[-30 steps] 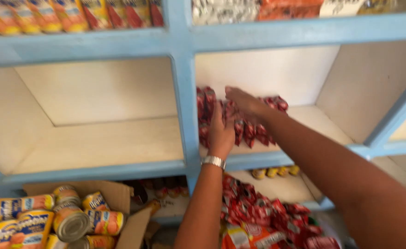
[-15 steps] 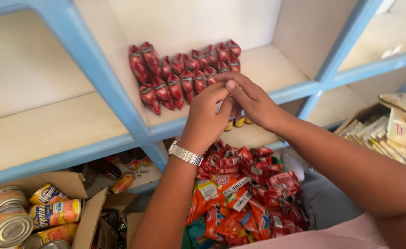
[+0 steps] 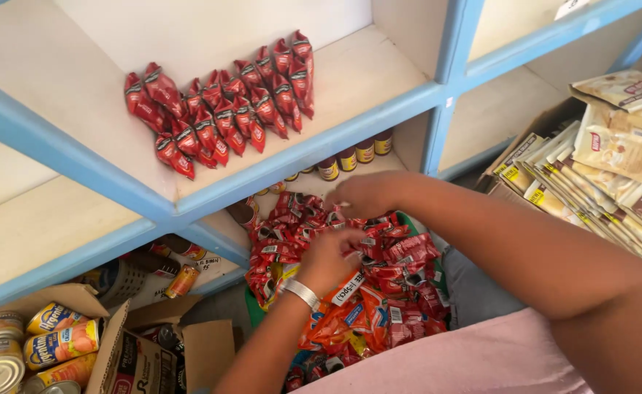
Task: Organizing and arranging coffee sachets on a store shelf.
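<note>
Head view, looking down at a blue-framed shelf (image 3: 302, 149). Both hands are low at centre frame, in a loose pile of red sachets (image 3: 401, 281). Left hand (image 3: 329, 257), with a silver bracelet (image 3: 302, 292) at the wrist, lies palm-down on the pile with fingers curled into the packets; whether it has pinched one I cannot tell. Right hand (image 3: 364, 195) is at the pile's upper edge with fingers bent onto sachets; its grip is likewise unclear. A row of red sachets (image 3: 222, 109) lies on the shelf board, upper centre. Cans in a carton (image 3: 40, 346) sit lower left; beige packets (image 3: 613, 160) sit at right.
</note>
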